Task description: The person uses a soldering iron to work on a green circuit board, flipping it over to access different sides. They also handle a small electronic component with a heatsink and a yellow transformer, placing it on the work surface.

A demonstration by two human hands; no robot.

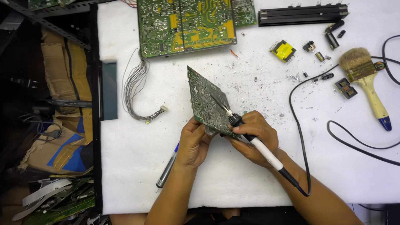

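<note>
While a small green circuit board [207, 101] is gripped at its lower edge by the closed left hand [193, 143] and held tilted above the white desk [233, 175], a soldering iron [250, 137] is clasped in the closed right hand [255, 139], its tip laid against the board. A pen-shaped tool [167, 168] lies just beside the left wrist.

One head-worn camera looks almost straight down, close over the white worktop [137, 166], its dark left edge in frame.
</note>
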